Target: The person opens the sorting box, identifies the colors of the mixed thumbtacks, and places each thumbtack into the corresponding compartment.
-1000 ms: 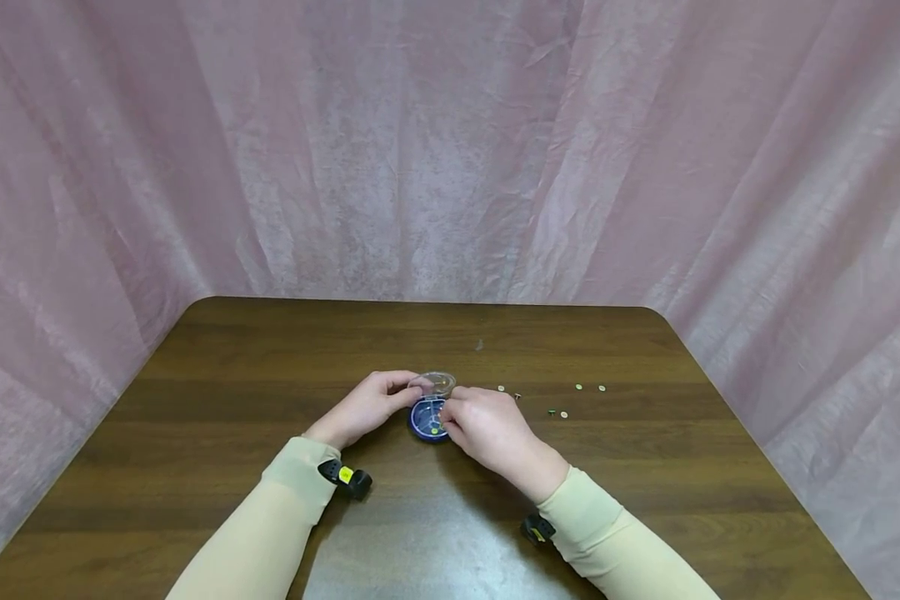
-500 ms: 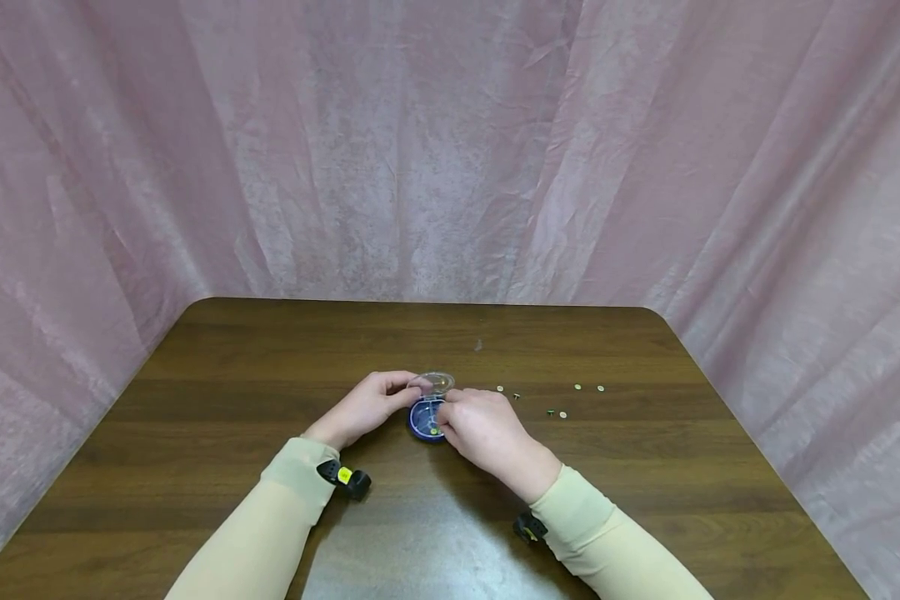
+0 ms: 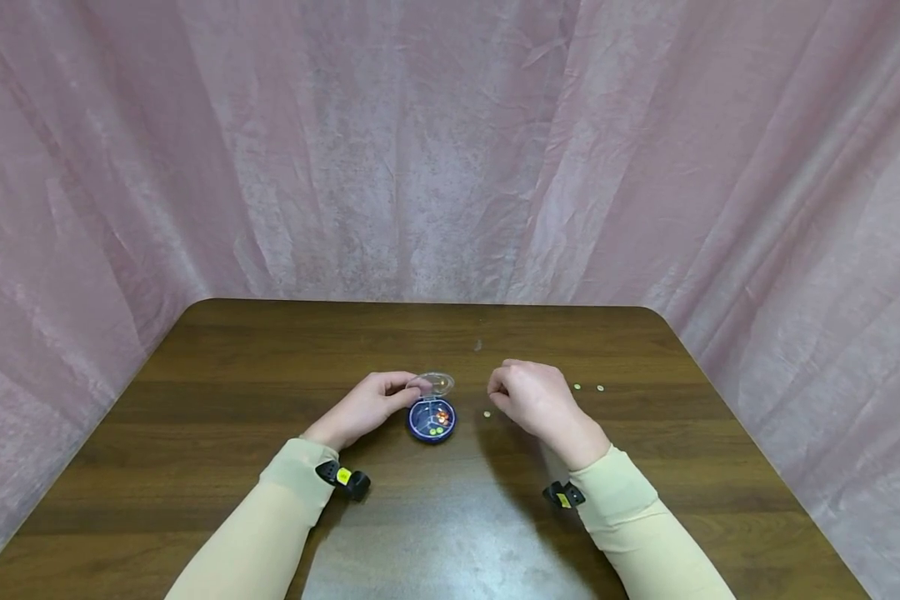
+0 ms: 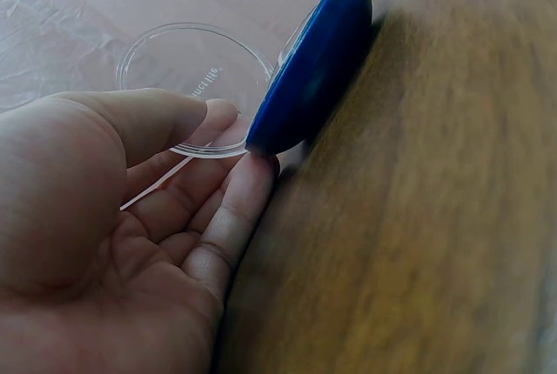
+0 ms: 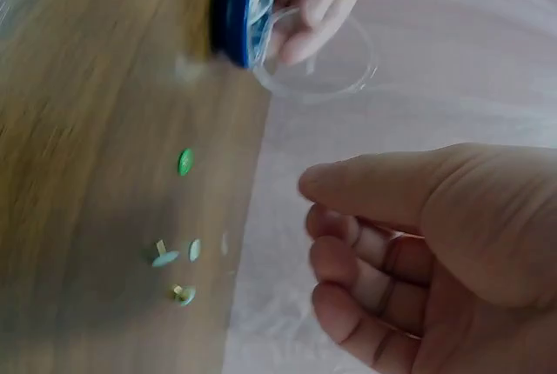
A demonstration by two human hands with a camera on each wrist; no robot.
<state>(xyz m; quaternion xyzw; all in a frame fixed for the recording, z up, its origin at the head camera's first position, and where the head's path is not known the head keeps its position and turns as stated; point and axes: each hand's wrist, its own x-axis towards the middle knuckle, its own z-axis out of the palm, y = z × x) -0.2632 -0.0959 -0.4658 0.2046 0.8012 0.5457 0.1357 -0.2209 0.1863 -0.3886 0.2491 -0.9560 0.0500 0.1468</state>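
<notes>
A round blue pill case with inner dividers stands on the table, its clear lid raised. Several orange and yellow-green pieces lie in its right and front compartments. My left hand pinches the lid between thumb and fingers; one finger touches the case's base in the left wrist view. To the right, my right hand hovers over the table with fingers loosely curled and nothing visible in them. Near it in the right wrist view lie a green brad and several pale ones, including a brad with gold prongs up.
On the wooden table, a brad lies between the case and my right hand. Two more, a greenish brad and a pale brad, lie to the right. A pink curtain hangs behind the table.
My right hand has left the case and moved right, over the loose brads, hiding several. The orange pieces in the case now show. My left hand has stayed at the lid.
</notes>
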